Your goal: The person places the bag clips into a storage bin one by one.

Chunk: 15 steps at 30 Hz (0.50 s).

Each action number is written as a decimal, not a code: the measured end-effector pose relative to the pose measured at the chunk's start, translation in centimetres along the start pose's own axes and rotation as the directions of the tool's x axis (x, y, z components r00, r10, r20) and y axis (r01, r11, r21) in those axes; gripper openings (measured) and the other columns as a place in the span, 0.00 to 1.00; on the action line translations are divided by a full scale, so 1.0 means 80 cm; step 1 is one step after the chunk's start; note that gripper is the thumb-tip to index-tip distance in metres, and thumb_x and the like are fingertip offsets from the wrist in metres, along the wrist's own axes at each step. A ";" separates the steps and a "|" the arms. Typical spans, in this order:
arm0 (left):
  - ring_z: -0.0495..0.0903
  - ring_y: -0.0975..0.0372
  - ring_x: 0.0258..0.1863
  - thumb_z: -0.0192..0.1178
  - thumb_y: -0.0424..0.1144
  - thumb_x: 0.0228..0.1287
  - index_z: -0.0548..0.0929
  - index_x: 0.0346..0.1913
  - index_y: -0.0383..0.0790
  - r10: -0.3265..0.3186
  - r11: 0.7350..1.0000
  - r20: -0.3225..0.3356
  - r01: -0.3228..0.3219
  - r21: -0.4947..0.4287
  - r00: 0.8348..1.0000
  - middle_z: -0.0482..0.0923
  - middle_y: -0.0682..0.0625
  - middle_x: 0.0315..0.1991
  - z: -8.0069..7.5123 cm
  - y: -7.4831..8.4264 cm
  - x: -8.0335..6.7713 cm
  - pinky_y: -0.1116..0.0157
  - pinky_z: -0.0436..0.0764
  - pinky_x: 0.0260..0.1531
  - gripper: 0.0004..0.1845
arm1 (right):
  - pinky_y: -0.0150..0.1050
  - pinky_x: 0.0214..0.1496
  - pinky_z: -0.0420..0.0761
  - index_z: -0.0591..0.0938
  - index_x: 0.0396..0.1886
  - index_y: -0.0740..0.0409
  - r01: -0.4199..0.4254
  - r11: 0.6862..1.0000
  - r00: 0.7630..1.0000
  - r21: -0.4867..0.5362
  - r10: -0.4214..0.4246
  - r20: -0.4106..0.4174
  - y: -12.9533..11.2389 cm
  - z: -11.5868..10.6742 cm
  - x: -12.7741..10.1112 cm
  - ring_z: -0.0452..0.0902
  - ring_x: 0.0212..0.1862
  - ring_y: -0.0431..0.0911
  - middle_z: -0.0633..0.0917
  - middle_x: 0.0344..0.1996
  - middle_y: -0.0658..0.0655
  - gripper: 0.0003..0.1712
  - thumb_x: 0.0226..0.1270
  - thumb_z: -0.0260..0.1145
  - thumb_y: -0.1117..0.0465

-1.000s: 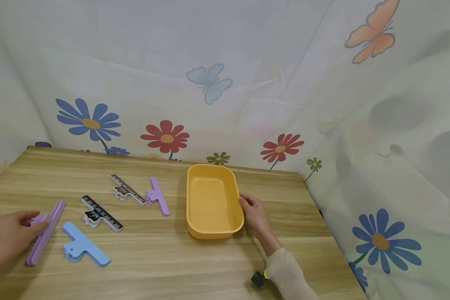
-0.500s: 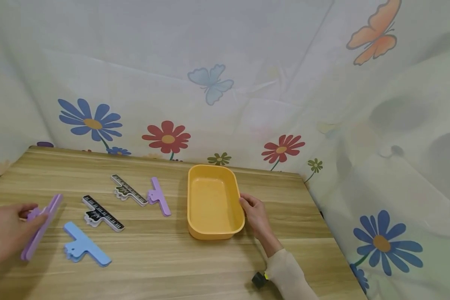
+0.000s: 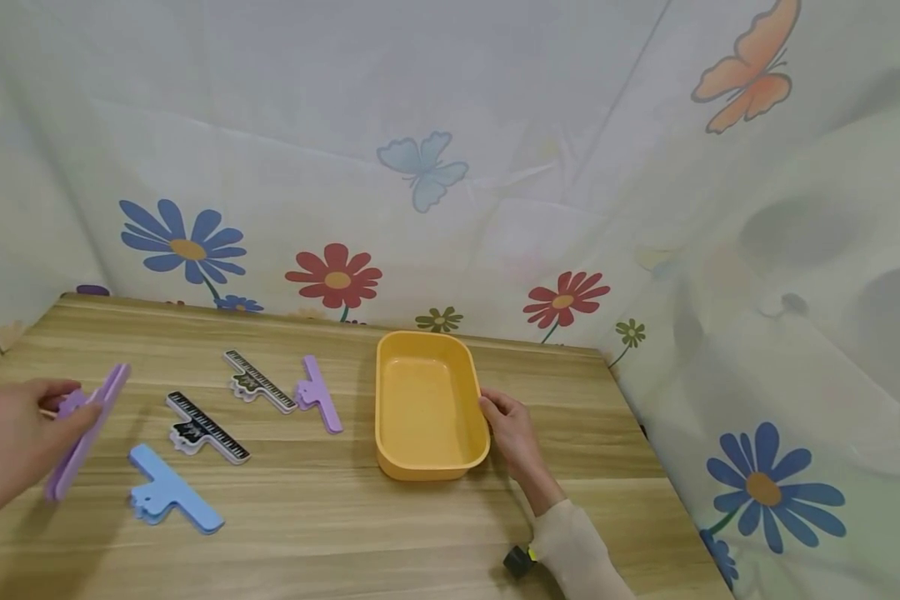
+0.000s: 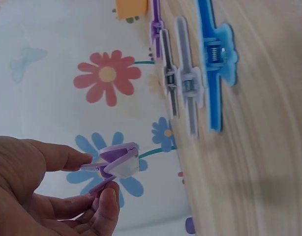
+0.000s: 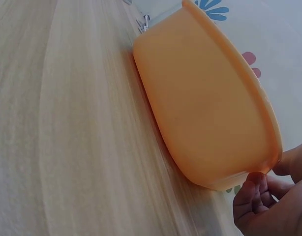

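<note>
My left hand (image 3: 18, 442) pinches a large purple bag clip (image 3: 82, 446) above the left side of the table. In the left wrist view, thumb and fingers squeeze the handles of this purple clip (image 4: 122, 161), off the tabletop. My right hand (image 3: 516, 437) grips the right wall of a yellow plastic bin (image 3: 423, 472); the right wrist view has fingers curled at the rim of the bin (image 5: 205, 103). Between the hands lie a blue clip (image 3: 174, 490), two piano-key-patterned clips (image 3: 213, 429) (image 3: 266, 383) and a smaller purple clip (image 3: 318, 396).
The wood-grain table (image 3: 330, 533) backs onto a white curtain (image 3: 270, 125) with flowers and butterflies. A small black object (image 3: 519, 561) is beside the right sleeve (image 3: 579, 546). The bin stands right of the loose clips, near the back edge.
My left hand has lifted the large purple clip upward, away from the tabletop. The right hand and the bin have stayed in place, and so have the other clips.
</note>
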<state>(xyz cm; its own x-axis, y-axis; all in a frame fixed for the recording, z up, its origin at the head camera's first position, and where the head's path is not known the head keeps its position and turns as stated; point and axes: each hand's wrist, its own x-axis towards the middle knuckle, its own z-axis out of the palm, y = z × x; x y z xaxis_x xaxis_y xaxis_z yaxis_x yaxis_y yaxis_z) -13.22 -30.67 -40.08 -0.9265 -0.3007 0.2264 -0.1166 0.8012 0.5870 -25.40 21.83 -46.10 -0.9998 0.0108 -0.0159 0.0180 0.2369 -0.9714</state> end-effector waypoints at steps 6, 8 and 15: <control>0.80 0.38 0.28 0.65 0.29 0.63 0.72 0.52 0.08 0.040 0.999 -0.034 -0.041 -0.022 0.999 0.77 0.20 0.36 -0.009 0.005 0.004 0.73 0.69 0.17 0.24 | 0.40 0.51 0.83 0.81 0.63 0.70 0.008 1.000 1.000 0.013 -0.008 0.013 0.000 0.000 -0.001 0.82 0.52 0.55 0.85 0.54 0.67 0.20 0.82 0.58 0.61; 0.80 0.39 0.28 0.65 0.29 0.63 0.73 0.52 0.09 0.054 0.998 -0.053 -0.056 -0.022 0.997 0.78 0.20 0.36 -0.011 0.007 0.006 0.74 0.69 0.17 0.24 | 0.41 0.52 0.83 0.81 0.63 0.70 0.008 1.000 1.000 0.020 -0.008 0.013 0.000 0.000 -0.001 0.82 0.53 0.56 0.85 0.54 0.67 0.19 0.81 0.58 0.62; 0.79 0.39 0.32 0.65 0.31 0.66 0.72 0.55 0.10 0.003 1.000 -0.037 -0.002 0.010 0.999 0.76 0.20 0.41 -0.022 0.026 0.007 0.69 0.70 0.20 0.25 | 0.45 0.54 0.83 0.79 0.64 0.72 0.022 1.000 1.000 0.023 -0.022 0.019 -0.002 0.000 -0.003 0.81 0.55 0.59 0.84 0.55 0.69 0.21 0.82 0.58 0.61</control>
<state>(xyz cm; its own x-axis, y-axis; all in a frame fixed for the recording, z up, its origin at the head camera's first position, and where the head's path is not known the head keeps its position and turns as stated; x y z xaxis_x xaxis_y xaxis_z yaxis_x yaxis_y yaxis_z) -13.36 -30.09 -37.38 -0.9129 -0.3176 0.2565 -0.1182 0.8070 0.5786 -25.20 21.78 -45.93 -0.9999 -0.0135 0.0012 -0.0041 0.2149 -0.9766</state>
